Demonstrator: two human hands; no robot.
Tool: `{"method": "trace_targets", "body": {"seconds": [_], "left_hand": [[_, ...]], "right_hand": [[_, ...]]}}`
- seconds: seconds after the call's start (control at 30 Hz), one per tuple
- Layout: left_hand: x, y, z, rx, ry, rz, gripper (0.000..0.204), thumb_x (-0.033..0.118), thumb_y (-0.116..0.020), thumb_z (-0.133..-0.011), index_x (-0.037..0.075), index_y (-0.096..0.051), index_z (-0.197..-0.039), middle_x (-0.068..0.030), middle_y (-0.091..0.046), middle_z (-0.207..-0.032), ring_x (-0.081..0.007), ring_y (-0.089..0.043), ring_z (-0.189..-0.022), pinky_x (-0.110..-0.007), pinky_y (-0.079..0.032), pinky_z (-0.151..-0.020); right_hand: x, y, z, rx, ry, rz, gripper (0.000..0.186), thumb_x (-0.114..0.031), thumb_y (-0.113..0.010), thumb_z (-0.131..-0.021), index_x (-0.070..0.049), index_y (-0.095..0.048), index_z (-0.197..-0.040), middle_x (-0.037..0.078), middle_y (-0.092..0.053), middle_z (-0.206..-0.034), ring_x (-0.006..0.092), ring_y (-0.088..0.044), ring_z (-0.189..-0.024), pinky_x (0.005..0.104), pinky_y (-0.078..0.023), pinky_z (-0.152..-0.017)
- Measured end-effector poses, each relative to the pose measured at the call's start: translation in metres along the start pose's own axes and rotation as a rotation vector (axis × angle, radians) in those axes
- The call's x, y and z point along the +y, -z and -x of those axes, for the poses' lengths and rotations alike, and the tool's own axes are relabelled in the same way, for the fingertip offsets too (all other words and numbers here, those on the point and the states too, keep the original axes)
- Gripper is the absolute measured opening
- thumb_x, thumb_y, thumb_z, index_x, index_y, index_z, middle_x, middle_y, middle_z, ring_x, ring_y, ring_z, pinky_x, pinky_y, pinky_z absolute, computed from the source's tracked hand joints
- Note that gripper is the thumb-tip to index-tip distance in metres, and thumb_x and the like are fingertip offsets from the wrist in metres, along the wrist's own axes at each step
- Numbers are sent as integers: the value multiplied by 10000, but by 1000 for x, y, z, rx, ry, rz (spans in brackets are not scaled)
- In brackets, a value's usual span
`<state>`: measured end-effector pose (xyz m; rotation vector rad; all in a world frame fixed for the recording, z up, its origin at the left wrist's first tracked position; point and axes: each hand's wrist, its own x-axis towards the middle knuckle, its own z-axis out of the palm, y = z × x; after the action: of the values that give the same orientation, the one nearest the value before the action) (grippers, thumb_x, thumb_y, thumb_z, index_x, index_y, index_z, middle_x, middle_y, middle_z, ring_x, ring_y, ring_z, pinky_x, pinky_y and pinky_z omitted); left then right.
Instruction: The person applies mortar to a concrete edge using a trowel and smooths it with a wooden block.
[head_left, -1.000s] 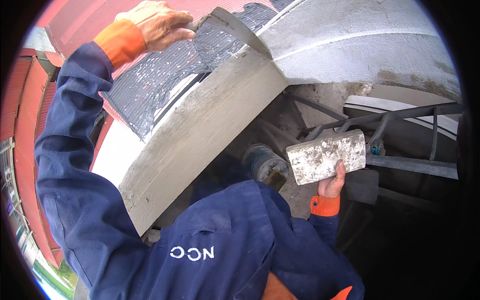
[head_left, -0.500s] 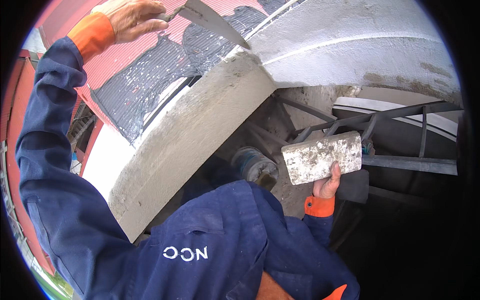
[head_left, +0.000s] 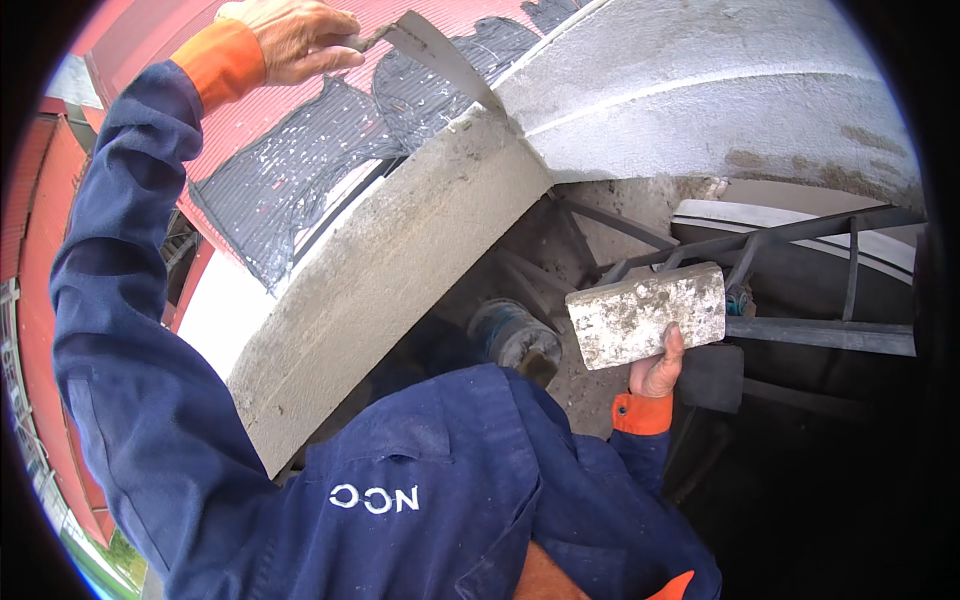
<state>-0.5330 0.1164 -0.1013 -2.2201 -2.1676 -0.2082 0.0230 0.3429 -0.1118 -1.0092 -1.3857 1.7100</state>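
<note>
My left hand [head_left: 295, 42], at the upper left, is closed round the handle of a trowel [head_left: 445, 62]. Its flat metal blade slopes down to the right. The tip touches or hovers just over the corner where a rough plastered ledge [head_left: 390, 265] meets a pale curved wall [head_left: 690, 110]; which of these I cannot tell. Right of centre, my right hand [head_left: 656, 374] grips a small rectangular board [head_left: 646, 318] crusted with whitish and grey mortar. The thumb lies over its near edge, while the fingers are hidden beneath.
Below the ledge stands a mortar-smeared bucket [head_left: 515, 340]. Dark metal framing [head_left: 820, 332] runs behind and right of the board, with deep shadow under it. Beyond the ledge, dark torn sheeting [head_left: 300, 170] lies on a red corrugated roof [head_left: 240, 130].
My left hand has moved a little to the right and down, and the trowel tip has shifted slightly right along the corner. The board stays nearly where it was in my right hand.
</note>
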Motion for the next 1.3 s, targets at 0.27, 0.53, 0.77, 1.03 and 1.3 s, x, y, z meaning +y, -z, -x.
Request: {"method": "trace_targets", "body": {"seconds": [0.27,0.53,0.77,1.03,1.3], "left_hand": [[16,19,45,-24,22,-13,468,476,-507,-979,40,-667,-918,-145,-601,-685,-278,-626,-595,-378,-534,-581],[31,-2,43,130,75,25,439,483,-509,-978,76,-674,-1002,-155,-677,-758,-278,-669,-643,-380,-556,-604],[46,5,13,78,87,5,451,458,-534,-968,54,-684,-1098,-176,-689,-836,-312,-682,-713,-398,-565,-659],[40,7,3,40,66,7,437,452,-541,-967,53,-696,-1054,-160,-662,-768,-291,-659,-656,-378,-561,-632],[30,25,14,-73,-38,-2,382,411,-581,-957,42,-678,-960,-142,-624,-727,-290,-629,-621,-384,-538,-598]], "right_hand": [[-1,-4,-2,-31,17,0,656,-328,-646,-887,-44,-411,-1430,101,-521,-1386,260,-499,-1272,440,-370,-1098],[-5,-7,-1,4,-5,-3,629,-253,-650,-858,-16,-441,-1402,104,-539,-1361,239,-510,-1254,416,-369,-1090],[-4,-3,-1,-6,-23,-21,619,-237,-643,-856,-10,-448,-1397,107,-551,-1349,238,-524,-1242,407,-379,-1083],[-4,-3,-2,-16,7,2,618,-253,-637,-869,-4,-440,-1399,105,-543,-1358,236,-514,-1253,401,-373,-1088],[-4,-1,-2,-10,1,-3,625,-273,-647,-876,-6,-434,-1400,100,-540,-1355,235,-508,-1251,399,-354,-1097]]}}
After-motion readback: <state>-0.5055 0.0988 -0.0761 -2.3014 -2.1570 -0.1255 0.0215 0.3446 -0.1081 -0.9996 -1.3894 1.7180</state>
